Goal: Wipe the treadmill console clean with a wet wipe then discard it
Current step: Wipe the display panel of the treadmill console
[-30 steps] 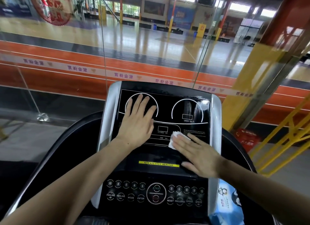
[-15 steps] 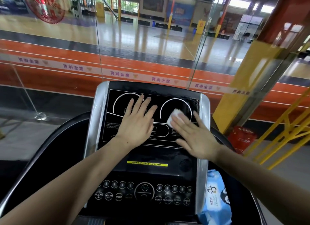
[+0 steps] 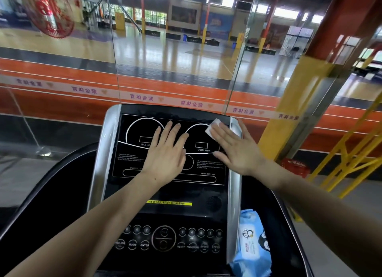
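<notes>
Head view: a person stands at a treadmill and looks down at both hands on the treadmill console (image 3: 169, 185).
Wet wipe: the wet wipe (image 3: 213, 126) is a small white folded square at the far right corner of the black screen, just beside the silver side rail (image 3: 234, 185).
Right hand: the right hand (image 3: 237, 150) lies flat, fingers straight and a little apart, pressing the wipe onto the screen. It pinches nothing.
Left hand: the left hand (image 3: 167, 152) rests flat in the middle of the screen, fingers straight and close together, holding nothing.
How the wipe will handle: it looks soft, thin, light and damp, so it should slide well under a flat hand. To throw it away, pinching the free far corner seems easiest.
Hard to see: most of the wipe hides under the fingers. The small words on the screen are blurry. The blue wipes pack (image 3: 253, 245) sits near and right, partly behind the rail. No bin shows.
</notes>
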